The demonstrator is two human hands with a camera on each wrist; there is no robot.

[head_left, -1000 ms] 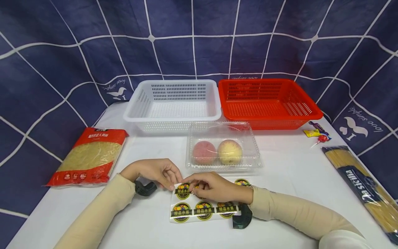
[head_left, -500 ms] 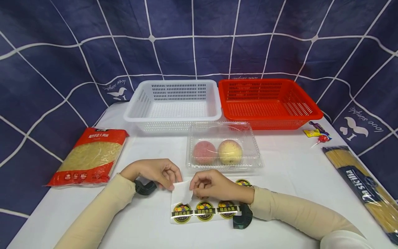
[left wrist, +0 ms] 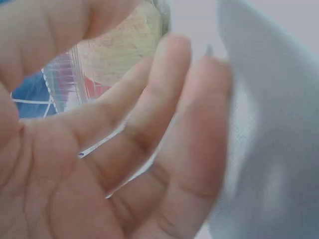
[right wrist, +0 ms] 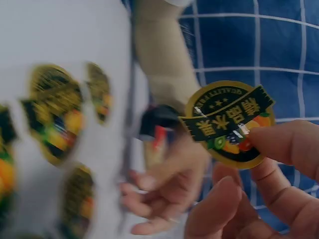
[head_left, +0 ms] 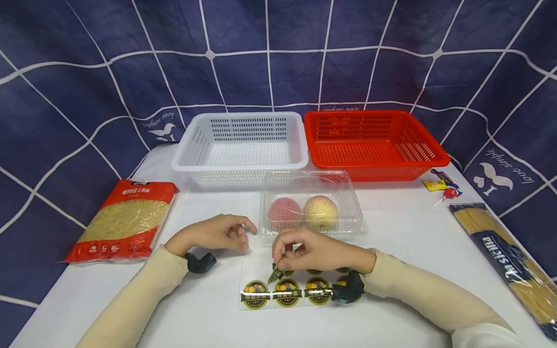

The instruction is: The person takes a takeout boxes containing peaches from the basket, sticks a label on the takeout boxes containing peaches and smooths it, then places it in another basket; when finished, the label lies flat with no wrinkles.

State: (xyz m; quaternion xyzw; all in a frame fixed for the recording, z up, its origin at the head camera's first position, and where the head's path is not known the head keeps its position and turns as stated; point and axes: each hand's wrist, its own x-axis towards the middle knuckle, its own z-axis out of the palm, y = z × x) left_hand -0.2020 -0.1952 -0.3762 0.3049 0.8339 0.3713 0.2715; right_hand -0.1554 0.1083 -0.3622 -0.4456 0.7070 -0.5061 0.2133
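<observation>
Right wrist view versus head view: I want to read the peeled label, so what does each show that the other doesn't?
Only the right wrist view shows the sticker's printed face up close, pinched in the right hand. Only the head view shows the clear fruit box, white basket, red basket and noodle bags. Both show the sticker sheet and the left hand, which holds nothing.

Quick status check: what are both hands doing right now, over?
Right hand pinches a peeled fruit sticker. Left hand empty, fingers relaxed, off the sticker sheet. Closed clear peach box just beyond, nothing between.
</observation>
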